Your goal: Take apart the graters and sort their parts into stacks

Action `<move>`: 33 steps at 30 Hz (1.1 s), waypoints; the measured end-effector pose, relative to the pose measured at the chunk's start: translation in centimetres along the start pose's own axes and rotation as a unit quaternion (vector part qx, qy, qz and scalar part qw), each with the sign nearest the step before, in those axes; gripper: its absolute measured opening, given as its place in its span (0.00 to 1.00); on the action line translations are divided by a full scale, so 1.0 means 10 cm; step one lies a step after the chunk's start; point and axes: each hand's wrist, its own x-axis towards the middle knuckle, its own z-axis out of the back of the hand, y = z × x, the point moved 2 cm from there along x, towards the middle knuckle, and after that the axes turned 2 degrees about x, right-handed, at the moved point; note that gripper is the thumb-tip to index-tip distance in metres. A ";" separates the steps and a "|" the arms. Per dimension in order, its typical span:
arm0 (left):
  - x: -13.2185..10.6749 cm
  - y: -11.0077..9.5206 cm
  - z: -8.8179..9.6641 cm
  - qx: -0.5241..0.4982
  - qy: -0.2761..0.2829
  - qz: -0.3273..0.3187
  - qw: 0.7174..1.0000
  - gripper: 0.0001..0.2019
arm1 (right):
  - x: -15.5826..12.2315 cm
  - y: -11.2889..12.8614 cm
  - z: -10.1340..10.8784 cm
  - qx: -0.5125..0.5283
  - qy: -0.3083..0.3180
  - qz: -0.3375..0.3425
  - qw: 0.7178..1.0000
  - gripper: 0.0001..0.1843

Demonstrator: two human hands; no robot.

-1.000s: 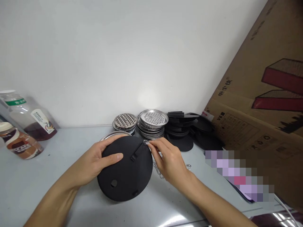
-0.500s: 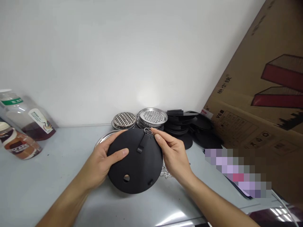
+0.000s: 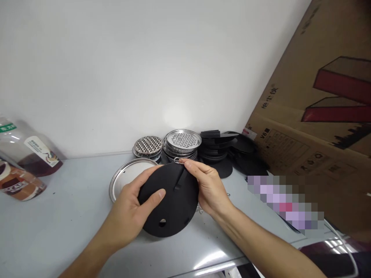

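My left hand (image 3: 131,214) grips a round black disc (image 3: 176,206) by its left side, thumb lying on the face. The disc is tilted, with a small hole near its lower edge and a black strap or slot near the top. My right hand (image 3: 208,185) pinches a small wire loop (image 3: 176,160) at the disc's upper rim. A round steel plate (image 3: 129,179) lies on the table beneath and left of the disc, partly hidden by it. Some wire pieces (image 3: 199,210) show under my right wrist.
Behind my hands stand stacks of perforated steel discs (image 3: 182,141) and black discs (image 3: 217,150) against the wall. Bottles (image 3: 23,185) lie at the left. A large cardboard box (image 3: 304,116) leans in at the right, and a blurred patch (image 3: 285,202) covers part of the view.
The black disc has moved up and to the right and tilted in my hands, uncovering more of the steel plate. My right fingers stay at the wire loop on the rim.
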 end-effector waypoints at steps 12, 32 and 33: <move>0.15 -0.37 0.38 0.201 -0.179 -0.177 0.947 0.16 | -0.19 0.33 1.51 -0.522 -0.002 0.149 0.840 0.20; 2.10 -0.81 -2.05 0.552 0.080 -0.448 0.699 0.24 | -0.12 0.32 1.72 -0.360 -0.139 0.169 0.907 0.19; 2.09 -0.81 -2.05 0.561 0.089 -0.446 0.691 0.27 | -0.11 0.34 1.81 -0.358 -0.153 0.162 0.907 0.20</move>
